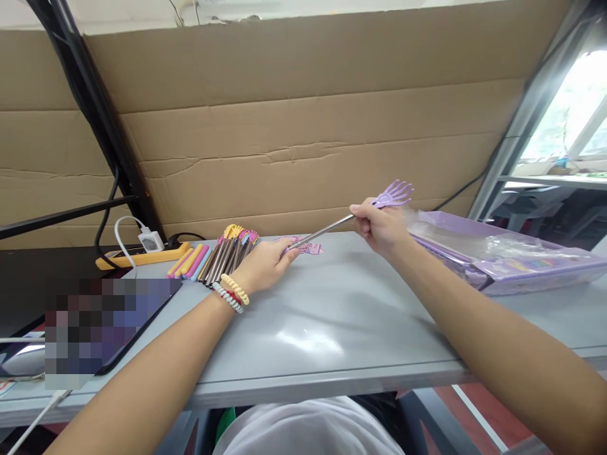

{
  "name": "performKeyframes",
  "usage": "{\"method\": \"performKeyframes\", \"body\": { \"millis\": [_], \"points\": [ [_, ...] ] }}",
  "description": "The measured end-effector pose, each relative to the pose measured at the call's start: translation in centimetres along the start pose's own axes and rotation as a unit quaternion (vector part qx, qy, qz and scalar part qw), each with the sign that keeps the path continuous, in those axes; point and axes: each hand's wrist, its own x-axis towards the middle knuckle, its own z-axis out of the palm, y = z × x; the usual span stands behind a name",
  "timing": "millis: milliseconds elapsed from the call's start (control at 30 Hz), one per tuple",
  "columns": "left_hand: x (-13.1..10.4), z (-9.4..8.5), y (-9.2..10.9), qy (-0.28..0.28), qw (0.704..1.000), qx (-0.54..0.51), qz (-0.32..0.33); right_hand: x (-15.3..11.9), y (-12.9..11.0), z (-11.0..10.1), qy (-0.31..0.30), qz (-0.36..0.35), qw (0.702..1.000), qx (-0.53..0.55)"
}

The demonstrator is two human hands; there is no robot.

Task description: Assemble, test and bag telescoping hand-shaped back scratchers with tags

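Note:
A purple back scratcher (394, 194) with a thin metal rod slants up to the right above the table. Its handle end is in my left hand (265, 264), which is closed round it. My right hand (377, 226) pinches the rod just below the purple claw head. Behind my left hand, small pink printed cards (312, 248) lie on the table. A bundle of similar scratchers with yellow, pink and blue heads (232, 249) rests left of that hand, its coloured handles (192, 260) pointing left.
Purple packaging with clear plastic (512, 253) lies on the right of the grey table (332, 316). At the left are a tablet with a blurred screen (137, 316), a yellow power strip (156, 255), a white charger (150, 240) and cables. Cardboard (303, 126) stands behind.

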Motion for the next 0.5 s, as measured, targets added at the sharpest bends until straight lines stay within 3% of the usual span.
{"method": "performKeyframes", "body": {
  "millis": [100,233,367,500],
  "points": [
    [0.0,0.2,-0.1,0.0,1.0,-0.002,0.007,0.5,-0.2,-1.1,0.011,0.003,1.0,0.008],
    [-0.1,0.6,-0.7,0.008,0.999,0.018,-0.04,0.1,1.1,-0.8,-0.038,0.04,0.998,-0.025],
    [0.4,0.4,-0.3,0.048,0.995,-0.009,-0.086,-0.8,2.5,1.5,-0.099,0.117,0.986,-0.06],
    [2.5,-0.3,1.8,0.058,0.994,-0.046,-0.075,-0.6,2.2,4.4,-0.132,0.145,0.98,-0.022]
  ]
}}
